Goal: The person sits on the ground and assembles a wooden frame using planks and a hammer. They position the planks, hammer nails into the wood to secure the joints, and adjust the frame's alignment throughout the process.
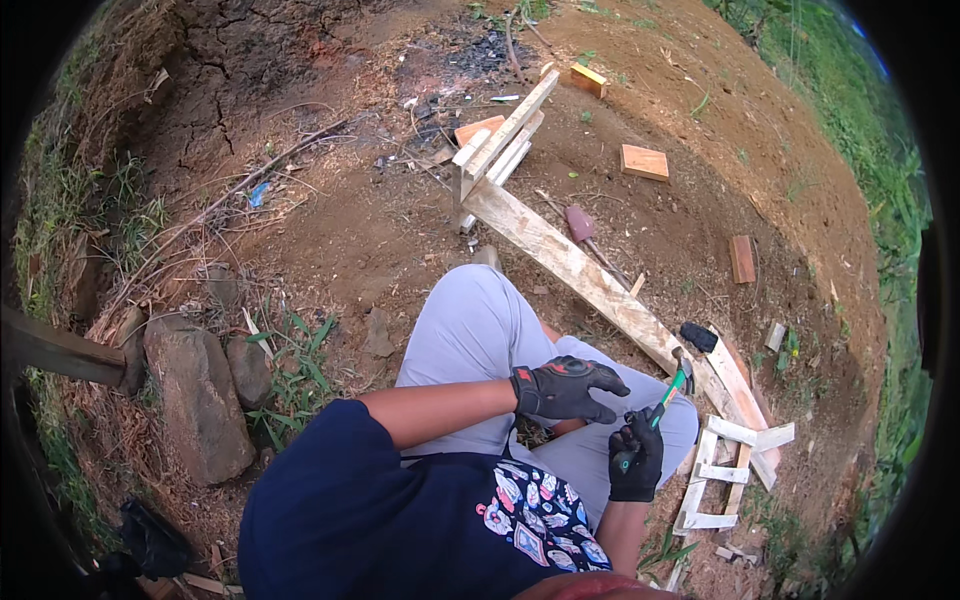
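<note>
Gripping low on the handle, a green hammer (668,390) (head-heavy, stiff) is held by the right hand (637,462); left hand (565,388) hovers spread, holding nothing.

We see a rough, pale wooden plank (575,265), matt black fabric gloves on each hand, a green-handled metal hammer (668,388), and dry cracked earth (330,220).

The green-handled hammer (668,388) has its grip hidden inside the black-gloved right hand (636,462). Beside that hammer, the long pale wooden plank (575,268) passes behind its head, and the small black object (699,337) is too small to identify.
</note>
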Demonstrator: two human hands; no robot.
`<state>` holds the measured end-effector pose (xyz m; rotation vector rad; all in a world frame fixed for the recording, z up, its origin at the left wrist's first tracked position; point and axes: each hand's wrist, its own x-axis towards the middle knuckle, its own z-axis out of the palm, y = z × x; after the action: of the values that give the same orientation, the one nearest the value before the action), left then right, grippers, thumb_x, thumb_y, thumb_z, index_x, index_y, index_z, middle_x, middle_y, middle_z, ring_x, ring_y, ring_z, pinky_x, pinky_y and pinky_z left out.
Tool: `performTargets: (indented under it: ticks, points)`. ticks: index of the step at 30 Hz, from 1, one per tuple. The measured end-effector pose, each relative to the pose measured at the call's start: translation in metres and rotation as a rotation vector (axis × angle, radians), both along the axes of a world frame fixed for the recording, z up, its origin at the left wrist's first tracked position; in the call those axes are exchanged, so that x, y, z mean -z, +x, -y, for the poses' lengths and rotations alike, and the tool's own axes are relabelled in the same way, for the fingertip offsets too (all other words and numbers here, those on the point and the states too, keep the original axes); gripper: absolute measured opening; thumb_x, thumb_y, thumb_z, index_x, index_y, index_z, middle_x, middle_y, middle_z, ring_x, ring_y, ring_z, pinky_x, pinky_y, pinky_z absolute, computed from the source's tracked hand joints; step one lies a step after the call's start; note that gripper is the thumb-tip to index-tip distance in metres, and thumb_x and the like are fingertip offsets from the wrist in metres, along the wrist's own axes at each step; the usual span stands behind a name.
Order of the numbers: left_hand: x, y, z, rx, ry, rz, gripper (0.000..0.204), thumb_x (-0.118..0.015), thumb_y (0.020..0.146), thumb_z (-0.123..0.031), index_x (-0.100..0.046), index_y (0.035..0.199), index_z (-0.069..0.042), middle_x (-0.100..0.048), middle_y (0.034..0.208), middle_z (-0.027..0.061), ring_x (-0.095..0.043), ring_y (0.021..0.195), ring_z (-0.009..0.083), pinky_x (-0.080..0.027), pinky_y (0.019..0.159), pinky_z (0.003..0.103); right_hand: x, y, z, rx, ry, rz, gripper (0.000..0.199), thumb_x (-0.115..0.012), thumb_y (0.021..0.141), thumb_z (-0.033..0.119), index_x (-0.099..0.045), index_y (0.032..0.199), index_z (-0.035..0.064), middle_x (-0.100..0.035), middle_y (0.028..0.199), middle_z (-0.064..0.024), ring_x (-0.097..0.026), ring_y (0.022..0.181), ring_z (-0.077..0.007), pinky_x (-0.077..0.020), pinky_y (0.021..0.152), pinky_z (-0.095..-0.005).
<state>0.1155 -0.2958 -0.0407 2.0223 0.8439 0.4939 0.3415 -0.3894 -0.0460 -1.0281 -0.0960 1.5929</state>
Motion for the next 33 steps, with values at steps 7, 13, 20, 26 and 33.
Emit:
performTargets:
  ticks: [7,13,20,26,33]
  points:
    - [-0.009,-0.013,0.001,-0.474,-0.402,0.409,0.022,-0.080,0.092,-0.023,-0.081,0.105,-0.006,-0.079,0.111,0.0085,-0.073,0.112,0.0224,-0.055,0.102,0.038,0.003,-0.050,-0.050,-0.121,0.063,-0.212,0.020,-0.070,0.098,0.008,-0.058,0.114,0.0081,-0.062,0.094,-0.0024,-0.059,0.073,-0.0103,-0.0486,0.062,-0.0249]
    - [-0.021,-0.047,-0.040,-0.570,-0.369,0.495,0.026,-0.081,0.093,-0.023,-0.082,0.114,-0.008,-0.079,0.116,0.0108,-0.072,0.117,0.0213,-0.055,0.104,0.038,-0.009,-0.092,-0.107,-0.257,0.143,0.028,0.018,-0.068,0.102,0.017,-0.060,0.114,0.0067,-0.063,0.097,-0.0019,-0.067,0.085,-0.0124,-0.0532,0.071,-0.0242]
    - [-0.027,-0.071,-0.091,-0.734,-0.422,0.580,0.024,-0.079,0.093,-0.015,-0.081,0.114,-0.004,-0.078,0.118,0.0106,-0.074,0.109,0.0199,-0.058,0.098,0.036,-0.028,-0.145,-0.185,-0.282,0.174,0.012,0.017,-0.067,0.101,0.015,-0.050,0.104,0.0112,-0.053,0.082,0.0023,-0.045,0.060,-0.0032,-0.0397,0.056,-0.0215]
    - [-0.024,-0.090,-0.132,-0.859,-0.257,0.525,0.022,-0.076,0.094,-0.010,-0.080,0.114,-0.001,-0.077,0.118,0.0118,-0.072,0.112,0.0201,-0.056,0.100,0.035,-0.017,-0.165,-0.242,-0.374,0.281,0.059,0.018,-0.068,0.099,0.012,-0.051,0.107,0.0104,-0.052,0.076,0.0017,-0.047,0.058,-0.0049,-0.0396,0.051,-0.0222]
    - [-0.014,-0.122,-0.137,-0.812,0.062,0.206,0.022,-0.080,0.089,-0.005,-0.080,0.110,-0.006,-0.077,0.115,0.0116,-0.073,0.106,0.0237,-0.057,0.096,0.039,0.024,-0.162,-0.285,-0.508,0.275,0.721,0.025,-0.067,0.106,0.031,-0.062,0.111,0.0071,-0.064,0.073,-0.0039,-0.059,0.057,-0.0107,-0.0483,0.054,-0.0320]
